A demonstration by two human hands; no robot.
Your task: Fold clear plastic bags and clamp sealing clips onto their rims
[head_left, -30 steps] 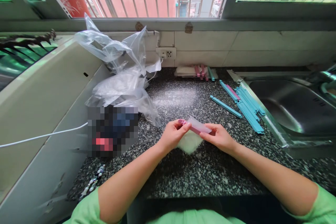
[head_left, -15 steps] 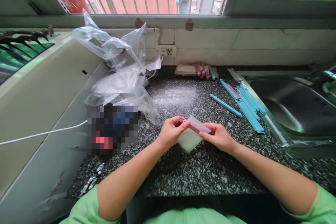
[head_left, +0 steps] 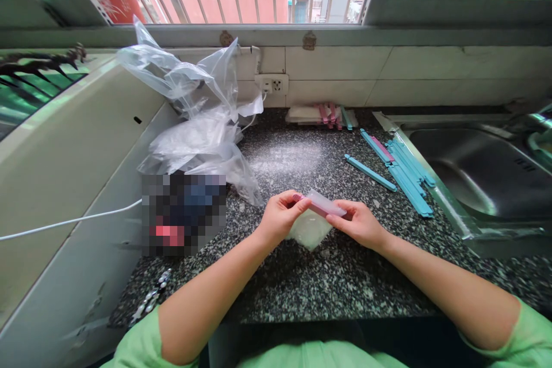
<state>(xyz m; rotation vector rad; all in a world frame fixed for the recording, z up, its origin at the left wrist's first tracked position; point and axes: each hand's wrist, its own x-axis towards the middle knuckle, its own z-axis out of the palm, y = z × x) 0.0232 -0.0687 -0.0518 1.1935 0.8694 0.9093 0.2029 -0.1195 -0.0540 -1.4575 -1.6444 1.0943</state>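
Note:
Between my two hands is a pink bag clip [head_left: 318, 207] lying across the top of a small clear plastic bag [head_left: 311, 232]. My left hand [head_left: 282, 213] pinches the clip's left end between thumb and fingers. At the other end, my right hand [head_left: 356, 222] presses the clip and the bag's folded edge. The bag hangs below the clip, low over the speckled counter [head_left: 276, 293]. Whether the clip is fully fastened I cannot tell. To the right lies a single blue bag clip [head_left: 370, 173], beside a pile of blue clips [head_left: 407, 175] with one pink clip [head_left: 382, 149] among them.
Crumpled clear plastic bags [head_left: 198, 138] fill the back left, near a wall socket [head_left: 271, 84]. Several clipped bags [head_left: 308, 115] lie against the tiles. A steel sink [head_left: 474, 172] borders the right. A blurred-out object [head_left: 185, 213] and a white cable [head_left: 73, 221] are on the left.
Both hands keep their grip on the pink clip and bag, almost unmoved. The bag below the clip has shifted slightly. The whole view has moved a little.

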